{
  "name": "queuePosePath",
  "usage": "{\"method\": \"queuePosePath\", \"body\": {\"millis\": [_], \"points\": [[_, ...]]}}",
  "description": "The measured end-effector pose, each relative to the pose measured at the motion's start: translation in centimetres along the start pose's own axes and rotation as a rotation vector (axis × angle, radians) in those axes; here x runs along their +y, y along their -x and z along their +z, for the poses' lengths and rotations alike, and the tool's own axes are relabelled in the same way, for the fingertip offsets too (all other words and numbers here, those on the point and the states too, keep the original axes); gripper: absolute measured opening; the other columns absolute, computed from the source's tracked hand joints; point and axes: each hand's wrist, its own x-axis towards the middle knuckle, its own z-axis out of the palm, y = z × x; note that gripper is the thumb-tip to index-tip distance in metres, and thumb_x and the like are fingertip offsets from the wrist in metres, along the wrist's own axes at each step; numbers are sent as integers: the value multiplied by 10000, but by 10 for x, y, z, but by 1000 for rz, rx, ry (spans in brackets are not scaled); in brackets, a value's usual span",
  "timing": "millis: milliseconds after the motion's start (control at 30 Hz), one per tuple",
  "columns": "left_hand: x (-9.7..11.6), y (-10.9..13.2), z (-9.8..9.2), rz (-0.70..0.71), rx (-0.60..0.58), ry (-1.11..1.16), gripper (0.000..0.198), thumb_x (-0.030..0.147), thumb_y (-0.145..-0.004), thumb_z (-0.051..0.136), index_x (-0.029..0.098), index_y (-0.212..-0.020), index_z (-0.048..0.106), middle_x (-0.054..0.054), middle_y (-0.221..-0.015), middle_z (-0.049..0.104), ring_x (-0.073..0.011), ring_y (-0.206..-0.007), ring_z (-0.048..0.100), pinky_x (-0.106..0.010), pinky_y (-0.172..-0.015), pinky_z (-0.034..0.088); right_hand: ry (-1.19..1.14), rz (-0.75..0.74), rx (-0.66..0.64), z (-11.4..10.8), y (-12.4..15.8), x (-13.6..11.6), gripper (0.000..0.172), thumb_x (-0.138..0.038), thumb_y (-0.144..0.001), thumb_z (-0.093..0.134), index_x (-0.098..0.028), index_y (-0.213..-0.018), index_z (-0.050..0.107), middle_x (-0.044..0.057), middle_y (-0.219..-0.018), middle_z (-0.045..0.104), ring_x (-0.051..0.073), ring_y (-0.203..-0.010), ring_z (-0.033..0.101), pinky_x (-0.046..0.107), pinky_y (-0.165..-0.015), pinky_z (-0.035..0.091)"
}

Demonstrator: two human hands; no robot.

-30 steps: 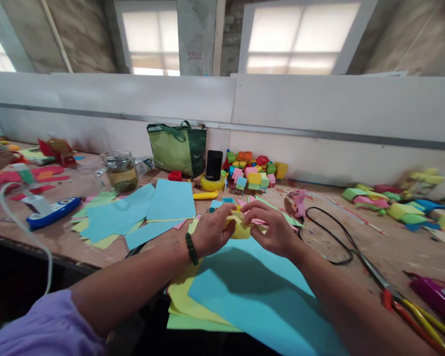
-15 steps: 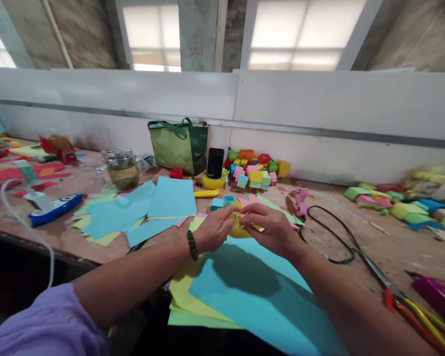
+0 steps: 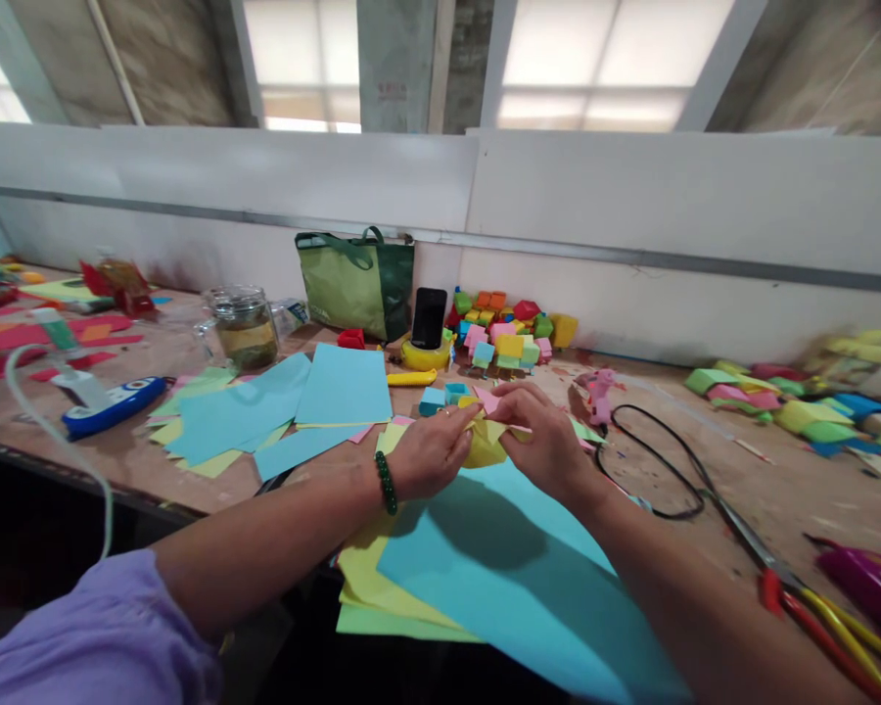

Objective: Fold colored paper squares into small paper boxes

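A small yellow folded paper piece [image 3: 485, 447] is held between my two hands, above a large blue paper sheet [image 3: 514, 558]. My left hand [image 3: 435, 452], with a green bead bracelet at the wrist, grips its left side. The fingers of my right hand [image 3: 539, 431] pinch its right side. My fingers hide part of its folds. Under the blue sheet, yellow paper [image 3: 378, 563] sticks out at the left. Two small blue paper boxes [image 3: 433, 399] stand just beyond my left hand.
Blue sheets [image 3: 342, 387] lie to the left, near a glass jar mug [image 3: 246, 338] and a blue power strip [image 3: 117, 406]. Behind are a green bag [image 3: 352, 284], a phone [image 3: 430, 318] and several coloured paper boxes [image 3: 509, 348]. Scissors [image 3: 778, 573] and a black cable [image 3: 657, 465] lie right.
Both hands still hold the yellow paper piece. My right fingers have shifted on its right edge, and the piece is turned slightly. The whole view has moved a little.
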Motion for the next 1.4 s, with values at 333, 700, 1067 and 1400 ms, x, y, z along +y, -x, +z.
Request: {"method": "queuePosePath", "body": {"millis": [333,700,1067,1400], "points": [[6,3,-1,-19,-101,-166,483,288,-960,271,109,-1397,371,-172,-1245,578,-261,-1093,587,-425,-924,488,274,392,-186,-5,-4,-15,130,-103,-573,506,-215,-638,505,-38,-569,554,141,-528,501,258,-508,337],[4,2,5,12,-108,-99,421,229,-947,294,129,-1341,405,-147,-1290,549,-238,-1149,538,-389,-985,437,-58,374,-213,0,1,-13,191,-97,-610,488,-201,-740,584,-7,-698,652,151,-633,605,261,-578,469],[3,-3,1,-201,-112,-67,136,206,-865,393,200,-895,526,-40,-862,612,-185,-767,563,-298,-707,444,-64,278,-190,7,5,-18,404,-82,-680,524,-224,-1058,522,40,-933,717,197,-861,697,335,-767,535],[1,-5,1,-243,-97,90,168,207,-809,437,175,-892,579,-41,-846,641,-174,-757,562,-288,-706,445,220,260,-137,9,5,-15,442,-163,-729,594,-217,-1163,533,45,-871,709,207,-706,680,320,-638,508]]}}
